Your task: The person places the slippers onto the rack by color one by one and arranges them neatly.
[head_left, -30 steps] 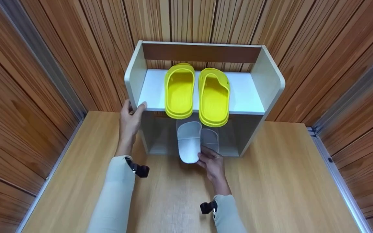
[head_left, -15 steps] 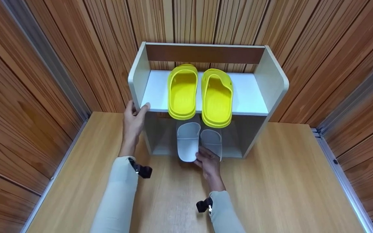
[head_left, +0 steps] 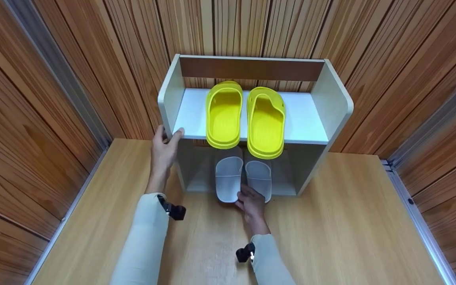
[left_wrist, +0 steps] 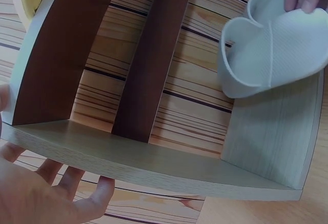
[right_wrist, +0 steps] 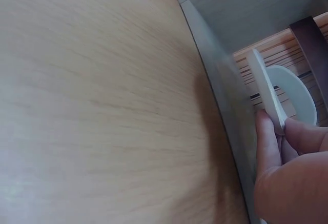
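A small two-tier shoe rack (head_left: 319, 174) stands against the back wall in the head view. My left hand (head_left: 162, 154) grips its left side panel, thumb at the upper shelf's front edge, fingers outside. My right hand (head_left: 251, 204) pinches the heel edge of the left pale grey slipper (head_left: 228, 182), which sits at the lower tier with its heel toward me. In the right wrist view, thumb and fingers (right_wrist: 267, 137) close on the sole's edge. The other grey slipper (head_left: 259, 178) lies beside it on the right, its heel partly behind my right hand.
Two yellow clogs (head_left: 224, 118) sit side by side on the white upper shelf (head_left: 299, 118), heels overhanging its front edge. A brown back rail (head_left: 251, 68) crosses behind them. Wood-plank walls (head_left: 26, 118) enclose the wooden tabletop (head_left: 350, 229) on three sides.
The pinched slipper has sunk lower and shifted slightly left, still in my right hand. That hand has moved left and down, uncovering more of the other slipper. My left hand keeps its grip on the panel.
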{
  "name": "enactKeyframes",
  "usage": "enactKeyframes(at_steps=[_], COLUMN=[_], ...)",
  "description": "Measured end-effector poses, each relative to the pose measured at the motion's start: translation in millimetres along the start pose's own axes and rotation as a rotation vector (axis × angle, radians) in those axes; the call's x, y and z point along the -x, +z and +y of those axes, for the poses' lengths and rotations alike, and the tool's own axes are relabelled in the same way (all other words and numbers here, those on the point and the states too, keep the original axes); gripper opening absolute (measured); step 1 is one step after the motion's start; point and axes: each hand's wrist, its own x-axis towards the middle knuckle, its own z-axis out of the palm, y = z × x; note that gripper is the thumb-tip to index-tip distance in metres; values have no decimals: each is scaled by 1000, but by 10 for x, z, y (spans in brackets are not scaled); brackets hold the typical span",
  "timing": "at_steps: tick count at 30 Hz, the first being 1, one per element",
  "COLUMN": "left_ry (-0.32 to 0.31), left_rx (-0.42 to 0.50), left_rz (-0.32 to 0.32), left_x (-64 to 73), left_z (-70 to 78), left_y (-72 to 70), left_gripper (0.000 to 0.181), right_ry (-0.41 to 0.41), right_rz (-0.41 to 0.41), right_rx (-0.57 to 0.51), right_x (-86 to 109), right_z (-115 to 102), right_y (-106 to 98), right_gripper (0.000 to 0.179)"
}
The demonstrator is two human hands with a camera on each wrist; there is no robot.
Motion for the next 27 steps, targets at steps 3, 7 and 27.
enactKeyframes(at_steps=[3,7,27], left_ry=[-4,-11,12], left_rx=[-3,-10,8], left_rz=[3,-3,3], left_x=[-1,9,-3], left_z=[2,-2,7], left_y=[-11,-22,-6], left_gripper=[57,58,56], right_ry=[18,45,50], right_rz=[9,18,41], right_rx=[4,34,56], right_x=[-2,-7,-56], right_z=[21,55,114], right_y=[38,55,58], right_gripper=[41,38,37])
